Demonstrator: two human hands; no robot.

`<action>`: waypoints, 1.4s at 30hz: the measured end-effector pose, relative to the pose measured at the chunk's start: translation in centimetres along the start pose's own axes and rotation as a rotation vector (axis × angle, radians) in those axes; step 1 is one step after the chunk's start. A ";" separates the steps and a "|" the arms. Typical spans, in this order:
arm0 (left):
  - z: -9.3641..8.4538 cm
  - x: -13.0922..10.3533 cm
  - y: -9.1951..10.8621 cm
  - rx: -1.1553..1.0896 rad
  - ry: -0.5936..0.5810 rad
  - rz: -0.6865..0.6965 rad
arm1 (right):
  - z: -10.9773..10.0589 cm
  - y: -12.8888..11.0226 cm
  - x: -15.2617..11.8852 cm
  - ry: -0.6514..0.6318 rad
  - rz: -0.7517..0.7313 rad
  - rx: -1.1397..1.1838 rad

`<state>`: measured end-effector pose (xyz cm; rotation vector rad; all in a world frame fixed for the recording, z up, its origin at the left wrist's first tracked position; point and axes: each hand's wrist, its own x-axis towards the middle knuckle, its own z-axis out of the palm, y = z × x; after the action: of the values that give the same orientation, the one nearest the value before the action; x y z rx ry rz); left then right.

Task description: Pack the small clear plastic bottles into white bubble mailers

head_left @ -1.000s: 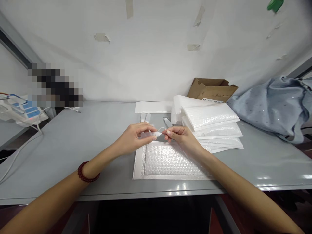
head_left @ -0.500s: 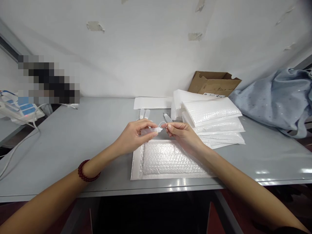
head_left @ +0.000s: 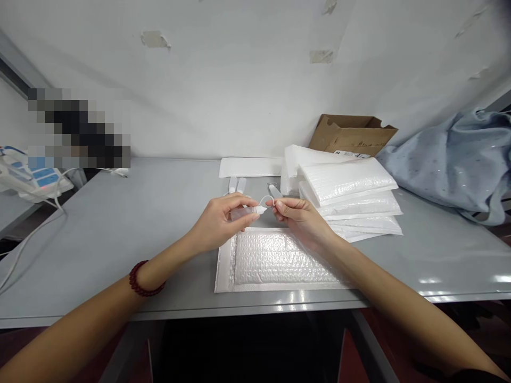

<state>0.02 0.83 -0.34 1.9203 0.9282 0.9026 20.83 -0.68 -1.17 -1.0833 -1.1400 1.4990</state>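
A small translucent squeeze bottle (head_left: 241, 214) with a white pointed nozzle lies sideways between the thumb and fingers of my left hand (head_left: 215, 221), its tip facing right. From its neck a thin white strap (head_left: 266, 197) arches over to my right hand (head_left: 299, 217), whose thumb and forefinger pinch the far end. What sits at that end, perhaps a cap, is mostly hidden by the fingertips. Both hands are above the back edge of a white bubble mailer (head_left: 279, 260). Behind them, similar small bottles (head_left: 241, 185) lie on the grey table (head_left: 159, 191).
To the right, several padded mailers (head_left: 347, 181) are stacked before a brown cardboard box (head_left: 355, 133). A light blue cloth bag (head_left: 447, 159) lies at the far right. A flat white packet (head_left: 249, 167) rests by the wall. On the left are a power strip (head_left: 40, 181) and white cables.
My right hand has edged slightly away from the nozzle, and the strap's arch shows a little more. My left hand keeps its hold on the bottle. The view has shifted slightly.
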 end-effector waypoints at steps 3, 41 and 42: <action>0.0 -0.1 0.1 -0.009 0.012 -0.005 | -0.1 0.0 0.0 -0.008 -0.002 0.001; 1.0 -0.2 0.2 -0.060 0.072 -0.012 | 0.5 0.4 -0.2 0.035 -0.060 -0.079; 1.1 -0.3 0.2 -0.061 0.086 -0.008 | 0.5 0.4 -0.2 0.039 -0.056 -0.078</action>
<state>0.86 0.15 -0.68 1.8372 0.9462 1.0044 20.30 -1.04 -1.50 -1.1194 -1.2010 1.3943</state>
